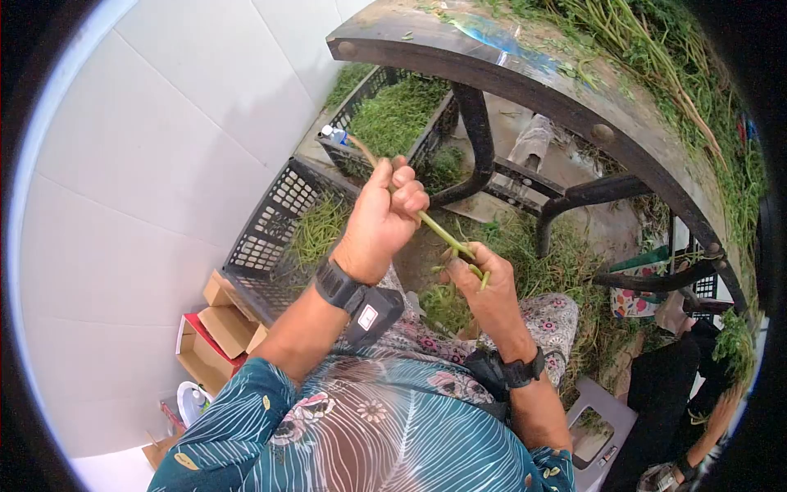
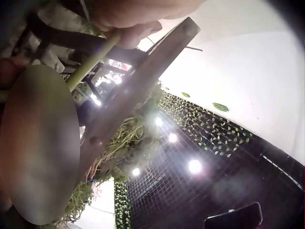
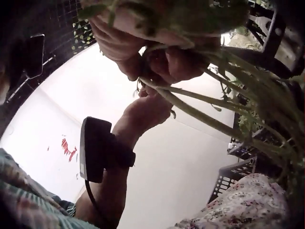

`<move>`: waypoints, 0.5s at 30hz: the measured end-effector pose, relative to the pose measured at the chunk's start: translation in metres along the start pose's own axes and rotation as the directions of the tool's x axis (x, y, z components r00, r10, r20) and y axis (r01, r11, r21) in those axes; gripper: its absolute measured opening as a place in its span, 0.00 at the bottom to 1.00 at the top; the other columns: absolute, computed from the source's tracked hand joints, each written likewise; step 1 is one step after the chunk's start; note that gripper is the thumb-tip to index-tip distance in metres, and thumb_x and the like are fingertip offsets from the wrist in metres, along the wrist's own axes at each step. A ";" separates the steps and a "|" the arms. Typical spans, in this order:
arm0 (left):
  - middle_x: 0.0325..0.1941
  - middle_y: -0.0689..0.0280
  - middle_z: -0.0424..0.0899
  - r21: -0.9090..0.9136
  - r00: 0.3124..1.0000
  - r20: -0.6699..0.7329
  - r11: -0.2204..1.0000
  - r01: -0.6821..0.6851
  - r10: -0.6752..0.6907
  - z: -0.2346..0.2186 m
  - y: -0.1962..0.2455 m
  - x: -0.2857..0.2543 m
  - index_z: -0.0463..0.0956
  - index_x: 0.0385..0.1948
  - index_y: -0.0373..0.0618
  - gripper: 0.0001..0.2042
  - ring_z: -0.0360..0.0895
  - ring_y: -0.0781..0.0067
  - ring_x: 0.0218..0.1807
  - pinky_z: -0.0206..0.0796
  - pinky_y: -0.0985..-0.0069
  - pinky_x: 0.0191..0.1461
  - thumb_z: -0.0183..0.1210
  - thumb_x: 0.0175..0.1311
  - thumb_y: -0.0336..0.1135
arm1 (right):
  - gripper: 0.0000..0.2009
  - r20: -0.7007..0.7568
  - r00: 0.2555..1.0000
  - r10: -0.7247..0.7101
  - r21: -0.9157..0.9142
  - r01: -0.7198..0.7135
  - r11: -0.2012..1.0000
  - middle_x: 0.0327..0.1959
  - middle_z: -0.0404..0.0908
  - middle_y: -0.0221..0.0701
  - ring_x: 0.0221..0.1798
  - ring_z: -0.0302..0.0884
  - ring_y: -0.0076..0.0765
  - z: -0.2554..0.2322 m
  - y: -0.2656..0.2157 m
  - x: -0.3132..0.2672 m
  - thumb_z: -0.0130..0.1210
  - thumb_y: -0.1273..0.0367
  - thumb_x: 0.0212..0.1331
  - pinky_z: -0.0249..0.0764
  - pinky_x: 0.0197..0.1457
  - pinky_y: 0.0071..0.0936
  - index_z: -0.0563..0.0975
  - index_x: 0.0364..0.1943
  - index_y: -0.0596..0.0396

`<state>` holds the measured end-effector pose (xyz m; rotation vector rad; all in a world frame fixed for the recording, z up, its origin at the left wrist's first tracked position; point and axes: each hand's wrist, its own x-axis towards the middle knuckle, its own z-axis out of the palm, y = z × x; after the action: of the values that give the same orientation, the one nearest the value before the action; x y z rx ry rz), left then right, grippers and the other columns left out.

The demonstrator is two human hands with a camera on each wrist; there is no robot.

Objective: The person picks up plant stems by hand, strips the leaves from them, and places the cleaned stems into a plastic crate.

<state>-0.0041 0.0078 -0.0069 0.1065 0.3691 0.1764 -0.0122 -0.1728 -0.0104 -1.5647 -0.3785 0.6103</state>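
Observation:
Fingers of my left hand [image 1: 384,215] are curled round a long green plant stem [image 1: 443,232], whose thin brownish end sticks out above the fist. Lower down, my right hand [image 1: 494,297] pinches the same stem between thumb and fingers, where short side stalks branch off. Held up over the lap, the stem slants between the two hands. In the right wrist view, leafy stalks [image 3: 205,114] trail from the right hand, with the left hand [image 3: 145,114] just beyond it. The left wrist view has the stem [image 2: 93,62] running down from the left hand [image 2: 143,12]; a blurred oval covers part there.
A black crate [image 1: 266,217] with cut stems stands at left, another crate [image 1: 422,152] full of leafy greens behind it. The curved table [image 1: 525,78] bears heaped greens [image 1: 656,49]. Cardboard boxes [image 1: 221,332] stand at lower left. Someone's dark-clothed leg [image 1: 664,385] is at right, beside a grey stool [image 1: 611,410].

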 end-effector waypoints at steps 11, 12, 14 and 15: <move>0.14 0.78 0.54 0.540 0.866 -0.064 0.713 0.448 -0.496 -0.010 -0.021 -0.014 0.65 0.40 0.45 0.13 0.49 0.87 0.12 0.42 0.86 0.13 0.41 0.69 0.45 | 0.03 0.555 0.707 -0.439 -0.366 0.681 0.634 0.22 0.73 0.37 0.29 0.75 0.47 0.009 -0.026 -0.010 0.53 0.74 0.43 0.70 0.30 0.39 0.71 0.23 0.54; 0.14 0.78 0.53 0.612 0.863 -0.097 0.654 0.445 -0.497 -0.011 -0.027 -0.016 0.65 0.40 0.45 0.13 0.48 0.88 0.12 0.41 0.86 0.13 0.41 0.69 0.45 | 0.03 0.626 0.656 -0.422 -0.313 0.707 0.634 0.22 0.74 0.37 0.29 0.75 0.47 0.012 -0.030 -0.011 0.53 0.74 0.43 0.70 0.30 0.39 0.71 0.24 0.54; 0.14 0.79 0.52 0.680 0.831 -0.079 0.580 0.448 -0.550 -0.018 -0.035 -0.017 0.65 0.40 0.45 0.12 0.48 0.88 0.12 0.41 0.87 0.13 0.41 0.68 0.43 | 0.04 0.703 0.566 -0.431 -0.177 0.726 0.665 0.22 0.73 0.38 0.29 0.75 0.48 0.023 -0.032 -0.014 0.52 0.74 0.43 0.70 0.31 0.39 0.71 0.25 0.53; 0.14 0.79 0.54 0.670 0.850 -0.085 0.602 0.435 -0.520 -0.019 -0.035 -0.015 0.65 0.40 0.44 0.12 0.48 0.88 0.12 0.41 0.87 0.13 0.40 0.68 0.42 | 0.07 0.698 0.588 -0.409 -0.190 0.703 0.686 0.23 0.74 0.37 0.30 0.75 0.47 0.022 -0.034 -0.016 0.53 0.74 0.42 0.71 0.31 0.37 0.72 0.29 0.53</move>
<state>-0.0198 -0.0278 -0.0237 0.7331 0.3135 -0.5228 -0.0341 -0.1610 0.0252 -1.5017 -1.5823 0.5036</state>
